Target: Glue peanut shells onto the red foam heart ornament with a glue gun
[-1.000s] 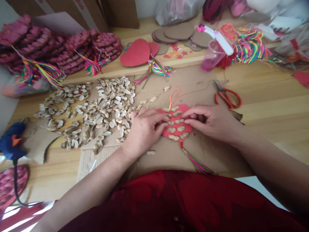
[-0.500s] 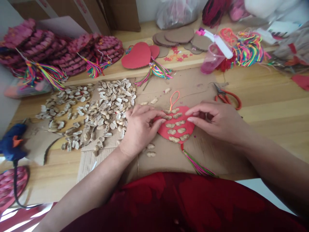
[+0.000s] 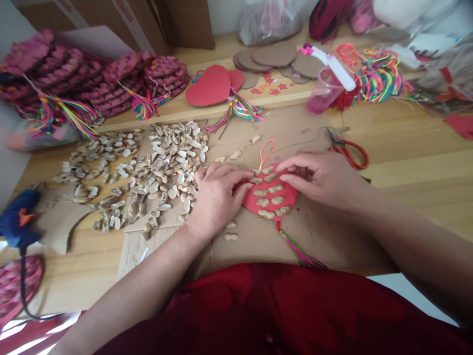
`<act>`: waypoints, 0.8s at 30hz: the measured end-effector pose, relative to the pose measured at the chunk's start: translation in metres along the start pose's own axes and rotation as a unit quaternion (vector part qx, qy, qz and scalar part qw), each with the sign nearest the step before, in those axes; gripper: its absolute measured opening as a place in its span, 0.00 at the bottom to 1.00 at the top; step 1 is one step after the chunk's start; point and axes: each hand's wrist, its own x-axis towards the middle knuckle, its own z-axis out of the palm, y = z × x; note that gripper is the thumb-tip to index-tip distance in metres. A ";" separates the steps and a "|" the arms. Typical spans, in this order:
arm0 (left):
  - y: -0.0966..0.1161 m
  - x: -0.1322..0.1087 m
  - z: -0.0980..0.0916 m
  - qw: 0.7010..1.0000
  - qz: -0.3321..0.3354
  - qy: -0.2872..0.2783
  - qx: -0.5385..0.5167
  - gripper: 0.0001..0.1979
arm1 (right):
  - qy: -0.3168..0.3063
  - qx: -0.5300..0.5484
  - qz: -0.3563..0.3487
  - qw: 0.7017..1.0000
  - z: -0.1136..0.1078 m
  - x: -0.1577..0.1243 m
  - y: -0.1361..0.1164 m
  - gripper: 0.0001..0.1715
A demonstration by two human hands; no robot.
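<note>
A red card piece [image 3: 253, 201] lies on brown cardboard, with rows of peanut shells [image 3: 277, 200] on its face. An orange cord loop [image 3: 267, 148] rises from its top and a green and pink tassel [image 3: 303, 250] hangs from its lower end. My left hand [image 3: 220, 193] rests at the card's left edge, fingertips by an upper-left peanut shell [image 3: 255, 181], thumb and fingers apart. At the upper right, my right hand [image 3: 320, 176] has its thumb and index finger apart over the card, close to another peanut shell [image 3: 271, 177].
Peanut shell halves [image 3: 162, 170] are heaped to the left, beyond them a blue glue gun [image 3: 18, 217]. Orange-handled pliers [image 3: 349, 148] lie right. Behind are red hearts [image 3: 210, 86], pink shell-covered stacks [image 3: 166, 74], a plastic cup [image 3: 324, 91] and coloured cords [image 3: 382, 74].
My right hand has moved slightly left and up, its fingertips closer to the upper-right shells. My left hand has barely shifted, and the shells keep their places.
</note>
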 end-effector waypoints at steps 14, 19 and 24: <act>-0.001 0.001 0.004 1.000 -0.003 0.007 0.011 0.07 | -0.021 0.032 -0.001 0.999 0.005 0.002 0.001 0.10; 0.000 0.001 0.004 1.000 -0.001 0.006 0.010 0.07 | -0.019 0.040 0.002 0.999 0.005 0.002 0.000 0.09; 0.000 0.001 0.004 1.000 -0.002 0.006 0.012 0.07 | -0.017 0.048 0.003 0.999 0.005 0.002 0.000 0.09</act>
